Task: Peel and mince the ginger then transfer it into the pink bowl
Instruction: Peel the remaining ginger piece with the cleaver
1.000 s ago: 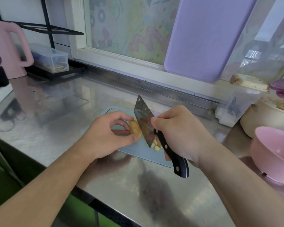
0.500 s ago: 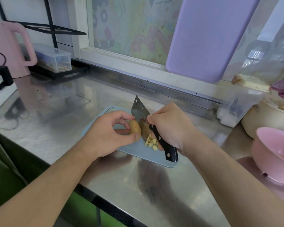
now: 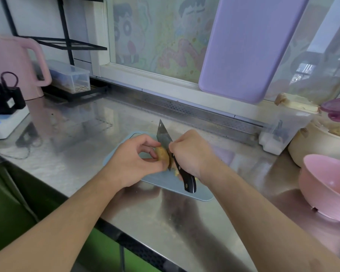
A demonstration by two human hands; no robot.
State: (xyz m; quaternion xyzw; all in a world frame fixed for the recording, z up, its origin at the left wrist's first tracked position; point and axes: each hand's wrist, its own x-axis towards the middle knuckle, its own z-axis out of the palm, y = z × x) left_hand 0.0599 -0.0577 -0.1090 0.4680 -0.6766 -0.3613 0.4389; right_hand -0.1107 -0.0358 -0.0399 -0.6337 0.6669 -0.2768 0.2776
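On the small blue cutting board (image 3: pixel 196 193) my left hand (image 3: pixel 133 161) pinches a yellowish piece of ginger (image 3: pixel 162 155) between thumb and fingers. My right hand (image 3: pixel 192 154) grips the black handle of a cleaver (image 3: pixel 164 137), its blade standing edge-down against the ginger's right side. A few cut ginger bits (image 3: pixel 176 172) show on the board beside the handle, mostly hidden by my right hand. The pink bowl (image 3: pixel 326 185) sits at the right edge of the steel counter.
A cream pot (image 3: pixel 310 146) and a clear plastic container (image 3: pixel 285 128) stand behind the pink bowl. A purple board (image 3: pixel 251 46) leans on the window. At the far left are a pink kettle (image 3: pixel 14 63), a clear box (image 3: pixel 71 77) and a white scale (image 3: pixel 6 122).
The cleaver has come down from a raised tilt to the ginger and shifted left against it. My left hand stays holding the ginger in place.
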